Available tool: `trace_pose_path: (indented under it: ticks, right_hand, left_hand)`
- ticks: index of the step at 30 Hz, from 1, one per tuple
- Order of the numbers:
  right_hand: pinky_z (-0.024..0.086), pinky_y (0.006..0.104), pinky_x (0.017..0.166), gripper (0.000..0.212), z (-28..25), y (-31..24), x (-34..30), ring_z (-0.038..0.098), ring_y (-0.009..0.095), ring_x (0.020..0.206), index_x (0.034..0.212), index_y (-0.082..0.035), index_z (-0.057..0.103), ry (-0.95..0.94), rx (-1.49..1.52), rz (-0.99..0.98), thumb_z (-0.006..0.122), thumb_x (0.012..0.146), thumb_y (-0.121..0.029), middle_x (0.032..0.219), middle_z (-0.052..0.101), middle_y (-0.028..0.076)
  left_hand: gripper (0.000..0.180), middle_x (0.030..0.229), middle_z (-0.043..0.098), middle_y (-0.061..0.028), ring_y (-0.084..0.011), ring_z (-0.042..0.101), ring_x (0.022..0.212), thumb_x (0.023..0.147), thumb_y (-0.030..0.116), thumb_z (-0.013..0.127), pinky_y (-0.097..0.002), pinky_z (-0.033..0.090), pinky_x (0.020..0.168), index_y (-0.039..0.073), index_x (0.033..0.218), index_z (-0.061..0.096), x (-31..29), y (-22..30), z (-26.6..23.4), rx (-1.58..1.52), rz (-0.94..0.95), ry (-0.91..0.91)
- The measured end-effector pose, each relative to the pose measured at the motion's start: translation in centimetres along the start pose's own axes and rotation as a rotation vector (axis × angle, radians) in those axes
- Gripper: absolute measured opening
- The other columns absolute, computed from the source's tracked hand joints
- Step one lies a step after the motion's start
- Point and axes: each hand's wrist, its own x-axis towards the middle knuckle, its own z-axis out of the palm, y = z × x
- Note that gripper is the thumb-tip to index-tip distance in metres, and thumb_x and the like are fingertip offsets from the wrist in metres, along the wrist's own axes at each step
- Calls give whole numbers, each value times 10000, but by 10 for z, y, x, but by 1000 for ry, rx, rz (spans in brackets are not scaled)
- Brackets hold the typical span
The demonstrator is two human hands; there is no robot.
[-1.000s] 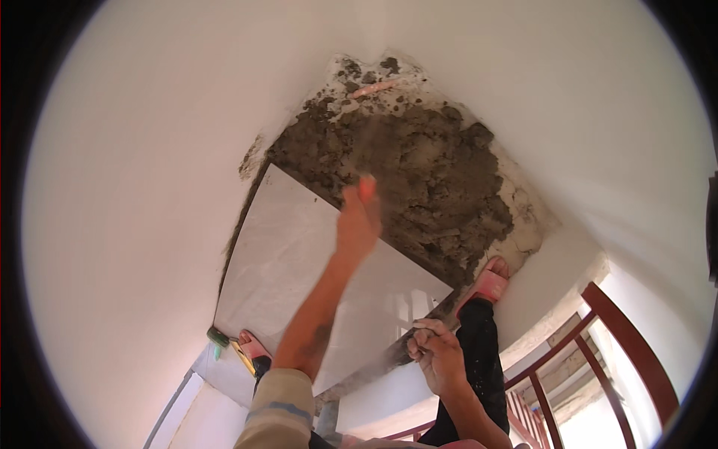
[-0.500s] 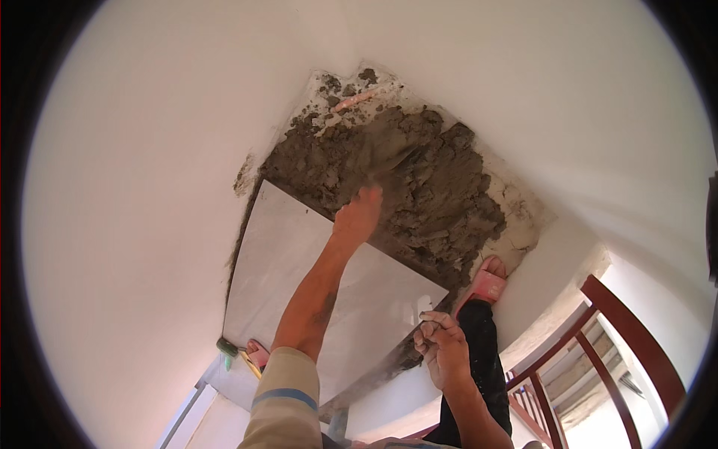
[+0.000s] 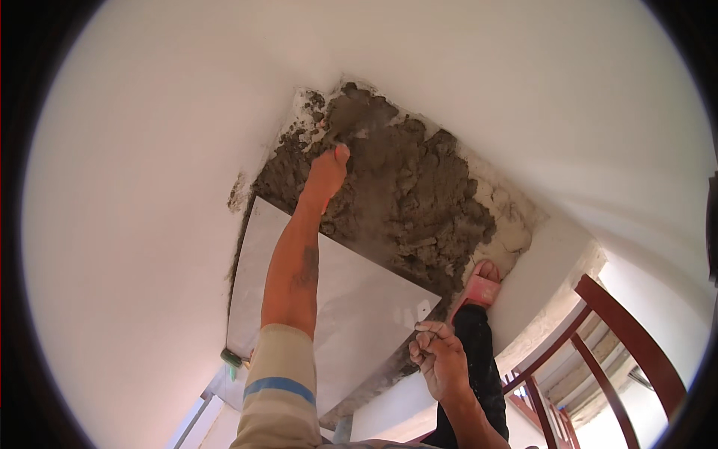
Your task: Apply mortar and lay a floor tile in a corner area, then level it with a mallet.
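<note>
Reaching farther than before, the left hand (image 3: 326, 170) now grips a small trowel (image 3: 336, 135) at the far edge of the rough grey mortar bed (image 3: 407, 191). The right hand (image 3: 439, 358) stays loosely curled, holding nothing visible, beside the large white tile's (image 3: 359, 314) near corner.

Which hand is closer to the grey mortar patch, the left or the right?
Left. The left hand is stretched out and lies over the mortar patch, fingers on it. The right hand is drawn back, lower in the picture, by the white tile's corner.
</note>
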Motion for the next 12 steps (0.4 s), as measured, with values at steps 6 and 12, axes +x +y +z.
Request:
trace_pose_path:
  ticks: [6, 12]
  right_hand:
    - [446, 274, 665, 240, 7, -9, -3, 574, 176, 738, 1076, -43, 604, -63, -140, -78, 480, 888, 37, 769, 545, 15]
    - [454, 284, 682, 214, 4, 1, -12, 578, 175, 750, 1086, -48, 599, -90, 26, 16, 506, 902, 8, 776, 545, 13]
  left_hand:
    - [504, 893, 635, -328, -517, 611, 871, 987, 420, 442, -557, 486, 740, -69, 1045, 548, -31, 1, 4, 36, 64, 157]
    - [517, 1125, 587, -328, -521, 613, 910, 983, 423, 469, -544, 510, 784, -17, 1255, 487, -13, -44, -2, 318, 161, 171]
